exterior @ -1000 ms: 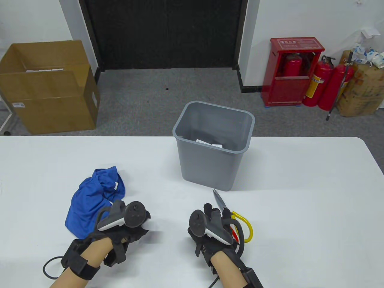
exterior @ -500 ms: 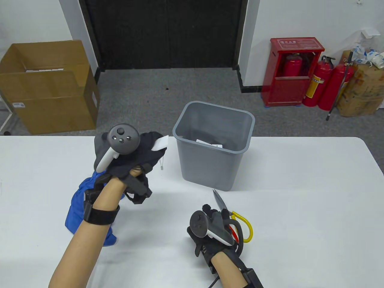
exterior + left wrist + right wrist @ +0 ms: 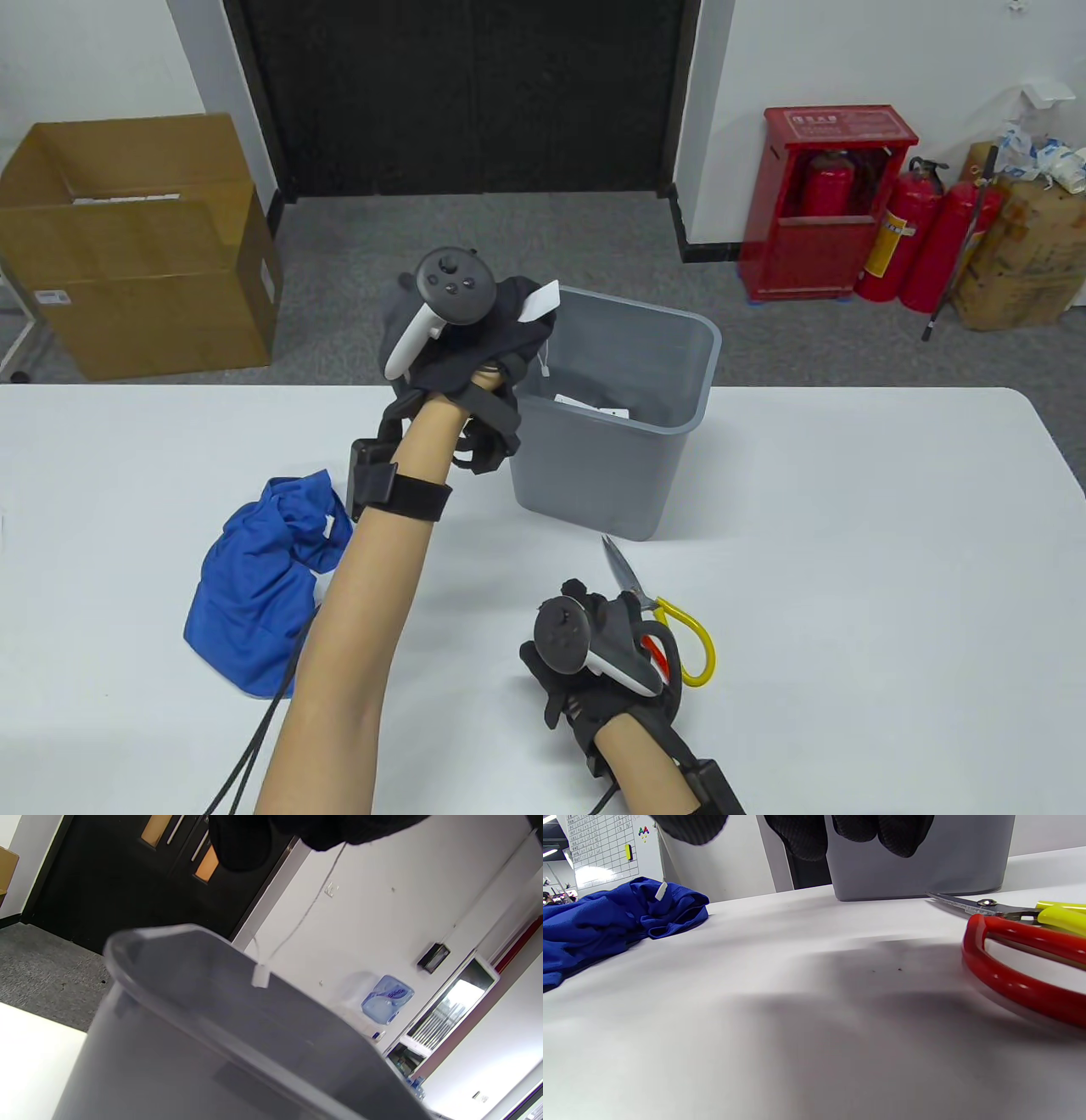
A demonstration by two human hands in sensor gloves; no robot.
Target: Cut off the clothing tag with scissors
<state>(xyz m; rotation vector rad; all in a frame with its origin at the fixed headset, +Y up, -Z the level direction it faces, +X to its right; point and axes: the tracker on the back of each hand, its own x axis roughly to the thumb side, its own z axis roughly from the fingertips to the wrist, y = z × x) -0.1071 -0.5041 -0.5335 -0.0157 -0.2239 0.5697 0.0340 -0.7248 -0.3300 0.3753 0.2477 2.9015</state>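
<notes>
My left hand (image 3: 517, 327) is raised over the near-left rim of the grey bin (image 3: 704, 340) and pinches a white clothing tag (image 3: 540, 303). The tag's thin string hangs down with a small fastener (image 3: 544, 369), which the left wrist view (image 3: 260, 977) shows dangling above the bin (image 3: 169, 1069). The blue garment (image 3: 254, 586) lies crumpled on the table at the left, also in the right wrist view (image 3: 606, 916). The scissors (image 3: 628, 577), with red and yellow handles, lie on the table (image 3: 1009, 916). My right hand (image 3: 594, 603) rests on the table beside them, holding nothing.
The bin holds some white scraps (image 3: 594, 406). A small white label (image 3: 660, 891) shows on the garment. The white table (image 3: 848, 526) stretches right of the bin. A cardboard box (image 3: 127, 246) and red fire extinguishers (image 3: 916, 238) stand on the floor beyond.
My left hand lifted from beside the garment with the white tag and moved right and away, up to the bin's rim. My right hand has barely moved.
</notes>
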